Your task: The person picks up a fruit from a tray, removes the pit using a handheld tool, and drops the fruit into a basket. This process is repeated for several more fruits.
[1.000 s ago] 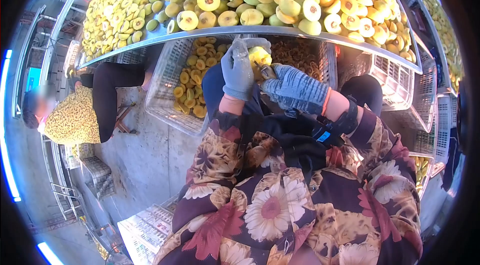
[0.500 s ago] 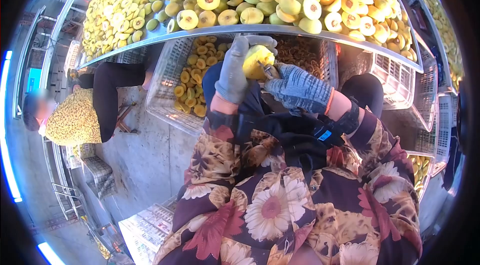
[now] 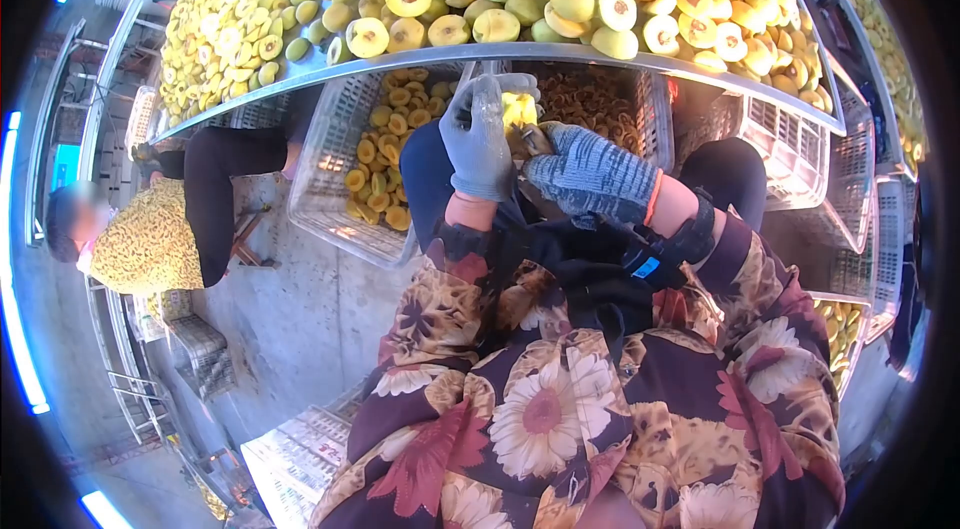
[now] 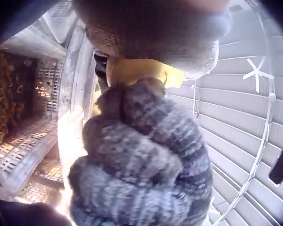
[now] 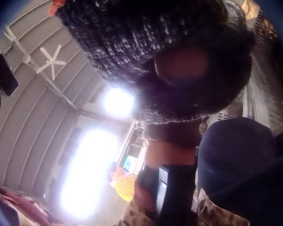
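My left hand (image 3: 474, 141), in a grey glove, holds a yellow peach (image 3: 519, 110) up in front of my knees. Its fingers curl over the far side of the fruit. The right hand (image 3: 592, 174), in a blue-grey knitted glove, grips a small metal tool (image 3: 536, 140) whose end is against the peach; the tip is hidden. In the left wrist view, the peach (image 4: 137, 70) shows as a yellow strip between the left glove (image 4: 155, 40) above and the curled right glove (image 4: 141, 155) below. The dark right glove (image 5: 155, 52) fills the top of the right wrist view.
A metal-edged table (image 3: 480, 52) heaped with halved peaches (image 3: 560, 4) stands just beyond my hands. Below it are a crate (image 3: 350, 239) of hollowed yellow halves and another with brown scraps (image 3: 598, 101). More crates (image 3: 785, 154) stand right; another person (image 3: 150, 234) sits left.
Half a second ago my left hand was tilted outward with more of the peach showing. It has turned back, covering more of the fruit, while the right hand keeps the tool against it.
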